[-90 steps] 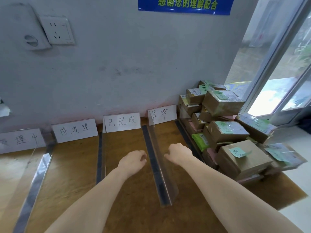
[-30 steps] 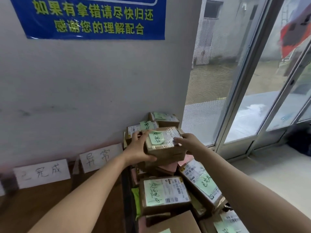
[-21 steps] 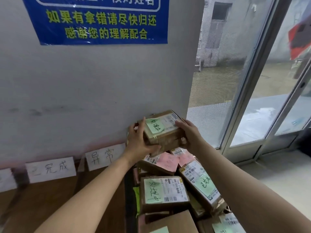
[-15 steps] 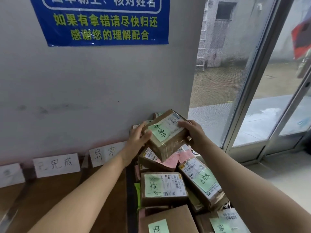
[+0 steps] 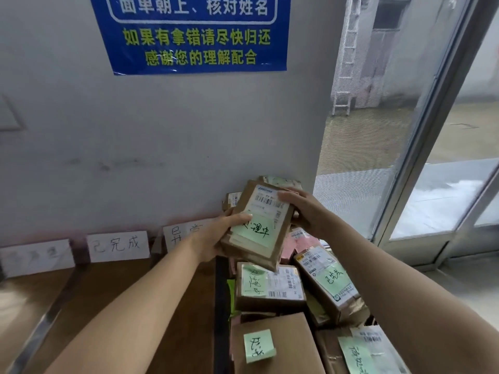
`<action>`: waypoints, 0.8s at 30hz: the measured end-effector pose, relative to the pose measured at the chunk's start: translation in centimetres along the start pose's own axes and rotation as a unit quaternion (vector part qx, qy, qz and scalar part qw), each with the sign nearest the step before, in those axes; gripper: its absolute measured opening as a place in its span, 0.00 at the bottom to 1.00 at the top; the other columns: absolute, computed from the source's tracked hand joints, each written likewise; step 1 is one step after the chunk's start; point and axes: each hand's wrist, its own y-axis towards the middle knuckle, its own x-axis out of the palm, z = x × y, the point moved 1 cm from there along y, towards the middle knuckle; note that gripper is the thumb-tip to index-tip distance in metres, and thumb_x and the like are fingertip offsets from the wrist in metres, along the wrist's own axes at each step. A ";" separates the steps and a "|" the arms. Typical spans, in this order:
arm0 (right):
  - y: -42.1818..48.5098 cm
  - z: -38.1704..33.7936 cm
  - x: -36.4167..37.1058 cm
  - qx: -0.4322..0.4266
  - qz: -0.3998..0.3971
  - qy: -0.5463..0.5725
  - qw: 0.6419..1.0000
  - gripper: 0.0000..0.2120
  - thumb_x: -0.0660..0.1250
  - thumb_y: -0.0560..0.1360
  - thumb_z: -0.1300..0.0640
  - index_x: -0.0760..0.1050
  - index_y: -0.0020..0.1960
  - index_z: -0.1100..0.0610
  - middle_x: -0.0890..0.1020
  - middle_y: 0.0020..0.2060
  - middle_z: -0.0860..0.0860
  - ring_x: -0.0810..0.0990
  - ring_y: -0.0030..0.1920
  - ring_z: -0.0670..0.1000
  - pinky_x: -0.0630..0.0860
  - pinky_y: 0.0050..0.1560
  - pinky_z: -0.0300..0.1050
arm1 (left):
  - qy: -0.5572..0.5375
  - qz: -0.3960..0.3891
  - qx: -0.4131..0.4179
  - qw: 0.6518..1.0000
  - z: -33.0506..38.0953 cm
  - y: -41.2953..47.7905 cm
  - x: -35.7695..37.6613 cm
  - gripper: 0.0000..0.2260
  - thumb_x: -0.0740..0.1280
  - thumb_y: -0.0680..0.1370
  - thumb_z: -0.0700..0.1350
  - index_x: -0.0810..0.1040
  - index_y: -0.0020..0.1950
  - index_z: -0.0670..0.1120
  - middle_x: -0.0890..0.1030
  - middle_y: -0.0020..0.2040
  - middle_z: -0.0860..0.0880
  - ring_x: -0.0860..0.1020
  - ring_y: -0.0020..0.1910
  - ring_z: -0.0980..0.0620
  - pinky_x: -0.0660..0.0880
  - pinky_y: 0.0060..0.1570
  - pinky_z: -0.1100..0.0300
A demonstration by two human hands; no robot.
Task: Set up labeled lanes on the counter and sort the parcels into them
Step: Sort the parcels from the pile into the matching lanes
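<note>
Both hands grasp one parcel (image 5: pixel 260 222) above the pile: left fingers (image 5: pixel 237 218) on its left edge, right fingers (image 5: pixel 290 197) at its far end. Its long axis tilts away, label facing up.

A pale grey wall (image 5: pixel 162 130) faces me, with a blue poster (image 5: pixel 193 33) printed in white and yellow characters. To my right, a glass door (image 5: pixel 378 130) lets in daylight, showing a wet yard and a ladder (image 5: pixel 344 63).
</note>
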 end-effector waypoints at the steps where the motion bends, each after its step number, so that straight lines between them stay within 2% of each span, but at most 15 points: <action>1: 0.1 0.2 0.4 0.000 0.006 -0.001 1.000 0.12 0.64 0.79 0.51 0.73 0.60 0.54 0.80 0.45 0.54 0.82 0.48 0.55 0.81 0.46 0.48 | -0.014 0.015 0.003 1.000 -0.3 -0.3 -0.3 0.20 0.68 0.72 0.54 0.77 0.60 0.47 0.84 0.53 0.45 0.82 0.53 0.45 0.77 0.52 0.50; 4: 0.5 1.4 1.3 0.012 0.080 -0.006 0.997 0.14 0.57 0.82 0.47 0.70 0.61 0.56 0.78 0.48 0.53 0.79 0.48 0.52 0.76 0.43 0.45 | -0.063 0.071 0.034 0.995 -1.2 -1.0 -1.1 0.10 0.67 0.75 0.49 0.77 0.55 0.50 0.85 0.47 0.47 0.83 0.48 0.47 0.78 0.50 0.51; 6: 0.3 2.7 1.3 0.035 0.096 -0.102 0.990 0.17 0.56 0.83 0.49 0.69 0.66 0.57 0.77 0.53 0.54 0.77 0.51 0.53 0.75 0.48 0.47 | -0.089 0.124 0.070 0.986 -1.7 -1.3 -2.0 0.12 0.67 0.76 0.46 0.74 0.60 0.51 0.85 0.48 0.46 0.83 0.46 0.47 0.79 0.46 0.51; 7: 0.0 3.4 1.2 0.051 0.063 -0.181 0.980 0.17 0.57 0.83 0.51 0.68 0.68 0.57 0.76 0.56 0.54 0.76 0.54 0.53 0.75 0.51 0.47 | -0.094 0.146 0.083 0.981 -2.0 -1.4 -2.3 0.16 0.68 0.76 0.46 0.71 0.63 0.51 0.84 0.50 0.45 0.83 0.48 0.46 0.79 0.46 0.50; 9: -0.7 5.1 1.1 0.097 -0.056 -0.352 0.929 0.18 0.63 0.80 0.52 0.69 0.69 0.55 0.76 0.60 0.52 0.75 0.57 0.51 0.73 0.57 0.46 | -0.094 0.175 0.097 0.975 -2.6 -1.4 -2.8 0.23 0.69 0.75 0.45 0.67 0.69 0.50 0.82 0.55 0.43 0.82 0.51 0.43 0.79 0.52 0.47; 12: -1.1 7.2 1.7 0.097 -0.193 -0.567 0.795 0.27 0.69 0.76 0.47 0.67 0.72 0.50 0.74 0.61 0.49 0.73 0.62 0.52 0.70 0.62 0.48 | -0.093 0.195 0.109 0.970 -3.3 -1.4 -2.8 0.25 0.70 0.75 0.45 0.67 0.70 0.50 0.81 0.57 0.43 0.82 0.53 0.43 0.76 0.57 0.43; 13: -1.2 7.6 2.1 0.086 -0.212 -0.599 0.767 0.31 0.70 0.75 0.45 0.65 0.74 0.50 0.73 0.63 0.50 0.71 0.64 0.53 0.69 0.65 0.50 | -0.090 0.199 0.110 0.970 -3.5 -1.5 -2.7 0.26 0.70 0.74 0.46 0.67 0.70 0.51 0.82 0.57 0.43 0.82 0.53 0.43 0.76 0.58 0.42; 16: -1.6 7.9 3.1 0.044 -0.209 -0.652 0.728 0.38 0.69 0.72 0.39 0.60 0.77 0.48 0.70 0.68 0.53 0.66 0.69 0.57 0.65 0.68 0.53 | -0.088 0.212 0.106 0.967 -4.1 -1.9 -2.7 0.28 0.71 0.73 0.48 0.66 0.71 0.52 0.82 0.56 0.45 0.82 0.52 0.44 0.75 0.59 0.42; 21: -2.7 8.1 4.2 -0.022 -0.218 -0.753 0.621 0.47 0.67 0.68 0.31 0.52 0.79 0.46 0.68 0.70 0.55 0.62 0.71 0.59 0.59 0.70 0.56 | -0.082 0.237 0.107 0.962 -4.7 -3.0 -2.4 0.26 0.70 0.75 0.46 0.67 0.71 0.51 0.83 0.53 0.48 0.83 0.49 0.47 0.77 0.56 0.46; 24: -2.7 9.2 4.7 -0.034 -0.220 -0.767 0.602 0.49 0.67 0.68 0.30 0.48 0.79 0.47 0.69 0.69 0.56 0.65 0.69 0.60 0.60 0.69 0.56 | -0.081 0.256 0.107 0.957 -5.2 -3.7 -2.4 0.26 0.69 0.75 0.47 0.65 0.71 0.52 0.83 0.51 0.51 0.82 0.49 0.49 0.74 0.60 0.45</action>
